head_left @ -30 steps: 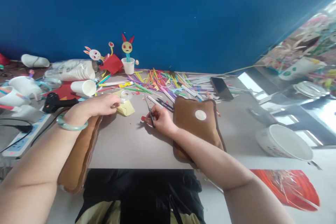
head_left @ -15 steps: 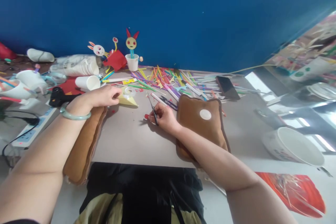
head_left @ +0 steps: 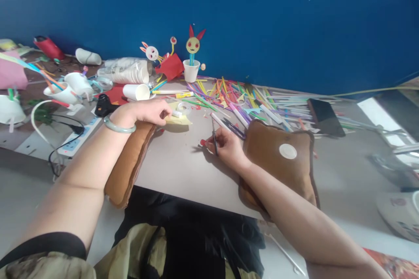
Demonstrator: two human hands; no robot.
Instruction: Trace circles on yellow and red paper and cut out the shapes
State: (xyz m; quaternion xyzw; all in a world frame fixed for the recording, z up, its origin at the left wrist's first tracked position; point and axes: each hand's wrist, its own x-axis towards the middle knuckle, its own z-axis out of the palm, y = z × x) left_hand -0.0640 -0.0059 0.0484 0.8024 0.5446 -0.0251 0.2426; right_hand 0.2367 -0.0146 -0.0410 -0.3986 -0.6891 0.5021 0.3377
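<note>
My right hand [head_left: 229, 146] is closed round a pair of scissors [head_left: 214, 137], its blades pointing up and away from me. A small red piece [head_left: 203, 142] shows at the fingertips of that hand. My left hand [head_left: 153, 112] rests at a yellow paper [head_left: 180, 124], fingers curled at its left edge; what they may hold is hidden. Beside these fingers lies a small white object [head_left: 176, 113], with a roll of clear tape [head_left: 183, 106] just behind. My forearms lie over two brown cushions [head_left: 131, 161], [head_left: 278, 161].
Coloured sticks [head_left: 225, 91] and markers spread along the blue wall [head_left: 262, 30]. Paper-cup rabbit figures [head_left: 191, 69] stand behind. Stacked cups [head_left: 127, 71], a black glue gun [head_left: 104, 105] and a power strip [head_left: 80, 137] are at left. A phone [head_left: 325, 117] lies at right.
The view has turned left, so things appear farther right, and more cups show at the left. My right hand still has the scissors; my left hand stays by the yellow paper.
</note>
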